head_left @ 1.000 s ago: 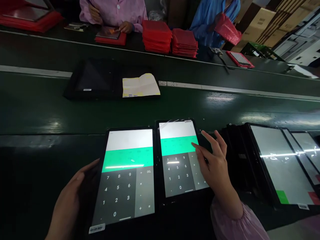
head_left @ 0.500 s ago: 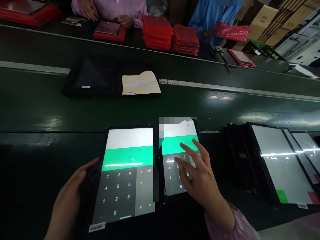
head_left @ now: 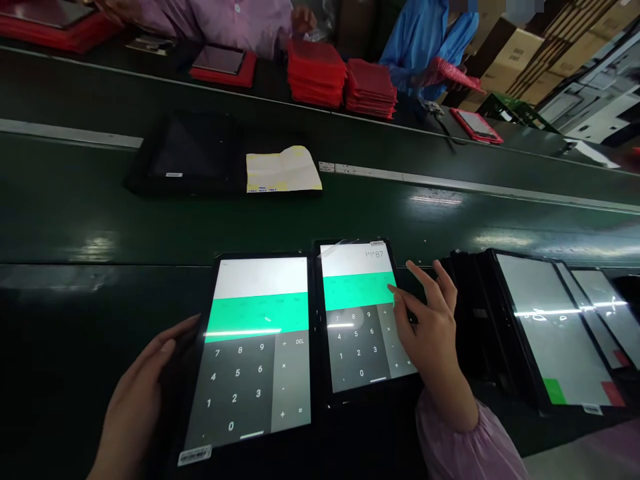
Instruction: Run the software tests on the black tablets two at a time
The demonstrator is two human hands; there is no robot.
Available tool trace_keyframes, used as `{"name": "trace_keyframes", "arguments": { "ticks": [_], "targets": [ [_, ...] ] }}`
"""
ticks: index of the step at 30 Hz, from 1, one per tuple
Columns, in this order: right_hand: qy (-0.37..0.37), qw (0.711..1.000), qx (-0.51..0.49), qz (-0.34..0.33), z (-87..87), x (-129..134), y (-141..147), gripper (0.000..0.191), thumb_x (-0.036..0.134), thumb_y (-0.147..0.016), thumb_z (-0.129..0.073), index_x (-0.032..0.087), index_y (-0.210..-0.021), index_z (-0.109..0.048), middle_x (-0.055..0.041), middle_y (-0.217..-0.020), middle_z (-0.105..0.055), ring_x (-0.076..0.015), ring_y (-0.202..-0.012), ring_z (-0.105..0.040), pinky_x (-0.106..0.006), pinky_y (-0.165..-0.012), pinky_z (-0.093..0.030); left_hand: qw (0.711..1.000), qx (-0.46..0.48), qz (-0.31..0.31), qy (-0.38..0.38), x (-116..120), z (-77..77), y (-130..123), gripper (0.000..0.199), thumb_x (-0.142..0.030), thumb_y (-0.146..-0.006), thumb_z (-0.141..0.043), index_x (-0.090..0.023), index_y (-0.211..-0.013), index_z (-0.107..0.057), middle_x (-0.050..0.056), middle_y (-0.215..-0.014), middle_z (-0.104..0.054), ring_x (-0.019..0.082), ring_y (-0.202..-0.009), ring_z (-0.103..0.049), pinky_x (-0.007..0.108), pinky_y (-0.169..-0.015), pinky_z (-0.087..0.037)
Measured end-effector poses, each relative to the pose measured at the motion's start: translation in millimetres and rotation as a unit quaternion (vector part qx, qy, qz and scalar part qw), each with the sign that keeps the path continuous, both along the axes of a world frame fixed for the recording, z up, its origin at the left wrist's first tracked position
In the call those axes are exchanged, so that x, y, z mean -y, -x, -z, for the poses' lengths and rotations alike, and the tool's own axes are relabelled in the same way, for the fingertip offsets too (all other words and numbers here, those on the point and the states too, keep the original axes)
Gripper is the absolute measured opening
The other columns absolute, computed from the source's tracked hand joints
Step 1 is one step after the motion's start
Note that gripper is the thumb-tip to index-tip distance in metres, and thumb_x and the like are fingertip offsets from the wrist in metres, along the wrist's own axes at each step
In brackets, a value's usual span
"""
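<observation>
Two black tablets lie side by side on the dark green conveyor belt (head_left: 100, 233), each showing a calculator with a white display, a green band and a grey keypad. My left hand (head_left: 143, 390) grips the left edge of the left tablet (head_left: 257, 280). My right hand (head_left: 430, 327) sits over the right side of the right tablet (head_left: 356, 280), its fingers apart and its fingertips near the green band. That hand covers the keypad's right edge. Small characters show at the top right of this tablet's display.
Several tablets stand in a row at the right (head_left: 560, 320). Farther across the belt lie a dark tablet (head_left: 185, 150) and a yellow-marked paper (head_left: 283, 172). Beyond are stacks of red sleeves (head_left: 316, 73) and two co-workers in pink and blue.
My right hand has moved off the keypad, up and to the right. Characters on the right tablet's display are now plainly readable. The co-worker in blue has lowered the red sleeve.
</observation>
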State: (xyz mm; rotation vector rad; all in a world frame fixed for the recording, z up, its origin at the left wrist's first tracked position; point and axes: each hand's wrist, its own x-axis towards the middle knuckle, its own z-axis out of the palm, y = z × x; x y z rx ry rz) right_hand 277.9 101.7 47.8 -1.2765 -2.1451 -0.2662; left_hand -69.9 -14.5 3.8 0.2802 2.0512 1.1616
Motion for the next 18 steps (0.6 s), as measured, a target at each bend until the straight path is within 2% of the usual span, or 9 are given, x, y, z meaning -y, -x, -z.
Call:
{"name": "trace_keyframes", "arguments": {
  "ticks": [2,5,9,12,15,18],
  "targets": [
    [0.009,0.999,0.01,-0.03,-0.2,1,3,0.031,0.023,-0.107,-0.053,0.021,-0.105,-0.084,-0.0121,-0.143,-0.069,-0.0417,-0.151,-0.046,-0.066,-0.106,-0.058,0.999,0.026,-0.027,0.01,-3,-12.6,-11,0.027,-0.041,-0.075,-0.066,-0.03,-0.095,-0.08,-0.001,-0.094,-0.083,0.033,-0.115,-0.073,0.04,-0.092,-0.062],
    [0.01,0.999,0.013,-0.041,-0.9,2,5,0.031,0.023,-0.107,-0.053,0.02,-0.105,-0.084,-0.0123,-0.141,-0.07,-0.0404,-0.149,-0.049,-0.063,-0.105,-0.06,0.996,0.058,-0.064,0.002,-7,-27.7,-26,0.02,-0.034,-0.081,-0.061,-0.029,-0.093,-0.077,-0.001,-0.095,-0.083,0.031,-0.12,-0.072,0.041,-0.106,-0.057],
    [0.002,1.0,-0.002,-0.012,0.6,-2,-1,0.031,0.025,-0.107,-0.054,0.02,-0.103,-0.084,-0.0129,-0.135,-0.073,-0.041,-0.146,-0.052,-0.061,-0.099,-0.063,0.995,0.081,-0.059,-0.001,-13,-37.6,-27,0.021,-0.033,-0.082,-0.063,-0.026,-0.095,-0.077,0.001,-0.101,-0.084,0.033,-0.123,-0.071,0.042,-0.104,-0.059],
    [0.01,0.999,0.007,-0.03,-1.5,-3,3,0.036,0.028,-0.108,-0.05,0.02,-0.101,-0.084,-0.0143,-0.135,-0.073,-0.0457,-0.145,-0.052,-0.074,-0.101,-0.057,0.995,0.082,-0.048,-0.017,-29,-48.4,-26,0.025,-0.038,-0.087,-0.062,-0.025,-0.1,-0.079,0.003,-0.106,-0.084,0.034,-0.133,-0.066,0.041,-0.102,-0.06],
    [0.008,1.0,-0.005,-0.022,-9.0,4,24,0.035,0.028,-0.108,-0.051,0.022,-0.095,-0.083,-0.0133,-0.131,-0.074,-0.0478,-0.144,-0.052,-0.083,-0.1,-0.053,0.994,0.085,-0.071,-0.02,-52,-59.7,-26,0.02,-0.031,-0.087,-0.058,-0.023,-0.087,-0.077,0.006,-0.104,-0.084,0.034,-0.143,-0.058,0.041,-0.104,-0.059],
    [0.028,0.997,-0.031,-0.059,-15.7,19,59,0.029,0.022,-0.106,-0.054,0.023,-0.101,-0.083,-0.0124,-0.135,-0.072,-0.0435,-0.148,-0.049,-0.074,-0.103,-0.057,0.994,0.088,-0.048,-0.05,-63,-57.9,-21,0.024,-0.035,-0.087,-0.056,-0.024,-0.088,-0.078,0.006,-0.105,-0.083,0.035,-0.14,-0.061,0.043,-0.103,-0.06]
  ]
}}
